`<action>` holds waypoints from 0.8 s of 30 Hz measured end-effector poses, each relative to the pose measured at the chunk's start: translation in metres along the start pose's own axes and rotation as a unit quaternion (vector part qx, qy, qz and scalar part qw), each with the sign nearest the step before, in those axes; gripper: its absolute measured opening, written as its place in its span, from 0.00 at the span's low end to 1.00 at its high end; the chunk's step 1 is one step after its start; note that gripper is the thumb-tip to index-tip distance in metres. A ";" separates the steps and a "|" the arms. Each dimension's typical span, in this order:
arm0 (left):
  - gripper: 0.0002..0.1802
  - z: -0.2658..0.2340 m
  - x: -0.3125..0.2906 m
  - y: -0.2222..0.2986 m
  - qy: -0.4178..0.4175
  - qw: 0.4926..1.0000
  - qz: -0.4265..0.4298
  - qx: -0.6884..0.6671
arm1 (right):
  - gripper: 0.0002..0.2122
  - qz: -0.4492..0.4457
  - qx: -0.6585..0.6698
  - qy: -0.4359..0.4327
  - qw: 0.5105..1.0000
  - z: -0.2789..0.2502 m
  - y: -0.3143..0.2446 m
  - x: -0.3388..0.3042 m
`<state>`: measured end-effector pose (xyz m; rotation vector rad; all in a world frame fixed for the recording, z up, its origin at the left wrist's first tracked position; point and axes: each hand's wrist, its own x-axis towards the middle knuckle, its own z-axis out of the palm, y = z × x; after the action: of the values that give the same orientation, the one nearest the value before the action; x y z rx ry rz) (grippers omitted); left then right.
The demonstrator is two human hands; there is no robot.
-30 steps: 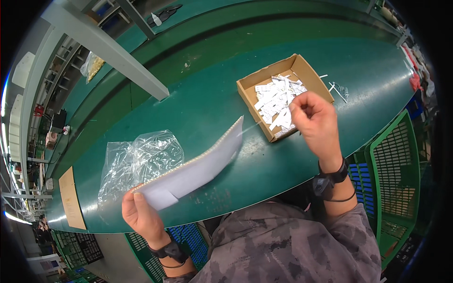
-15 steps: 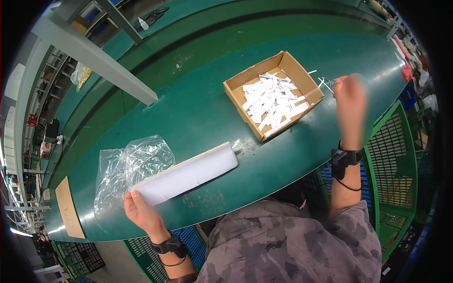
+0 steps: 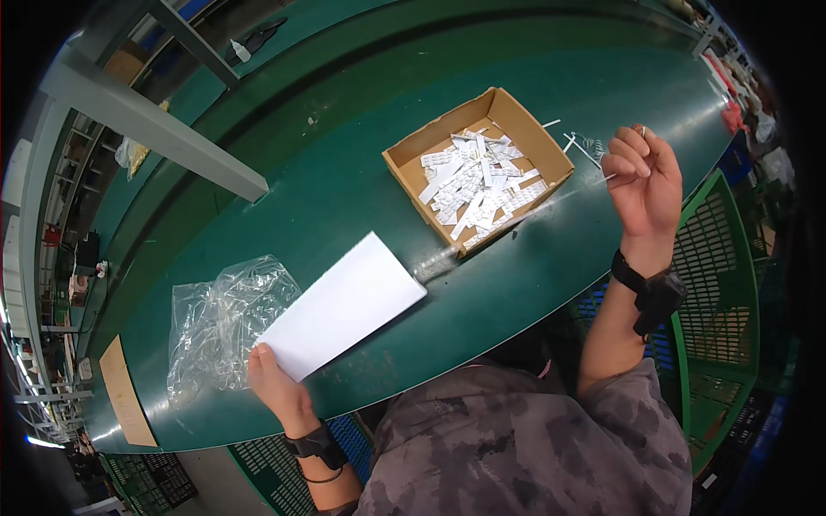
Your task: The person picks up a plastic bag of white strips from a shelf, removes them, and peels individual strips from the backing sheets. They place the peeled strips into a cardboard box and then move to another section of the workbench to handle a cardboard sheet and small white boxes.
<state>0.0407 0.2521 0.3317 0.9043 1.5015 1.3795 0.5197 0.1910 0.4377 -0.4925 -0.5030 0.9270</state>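
My left hand [image 3: 277, 387] is closed on the near left corner of a flat white sheet of paper [image 3: 348, 301], thumb on top. The sheet slants over the green table, its far end towards a cardboard box. My right hand [image 3: 644, 176] is raised to the right of that box, fingers curled and thumb against the index finger. A tiny pale bit shows at its fingertips, too small to name. The open cardboard box [image 3: 413, 191] holds many loose printed white paper strips [image 3: 482, 185]. A few thin white strips [image 3: 582, 150] lie between the box and my right hand.
A crumpled clear plastic bag [image 3: 228, 322] lies left of the sheet, and a flat cardboard piece [image 3: 127, 391] is at the table's left end. A grey metal post [image 3: 163, 129] meets the table at the back left. Green crates [image 3: 716, 267] stand beside the near edge.
The white sheet has turned, showing more of its face, and its far end has swung farther back. My left hand has moved slightly right. My right hand has rotated, fingers now in view.
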 end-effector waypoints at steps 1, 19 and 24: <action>0.11 0.001 0.000 -0.001 -0.001 1.000 -0.002 0.001 | 0.09 0.025 0.059 -0.036 0.997 -0.001 -0.002 0.001; 0.17 0.014 -0.012 0.012 -0.081 0.965 0.110 0.226 | 0.09 -0.050 -0.072 0.055 0.995 -0.033 -0.076 0.019; 0.23 0.085 -0.062 0.053 -0.155 0.870 0.353 0.307 | 0.10 -0.037 -0.073 -0.042 0.996 0.018 -0.070 0.007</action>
<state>0.1388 0.2305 0.3925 2.1355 1.4213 1.1282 0.5560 0.1639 0.4948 -0.5650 -0.6654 0.8454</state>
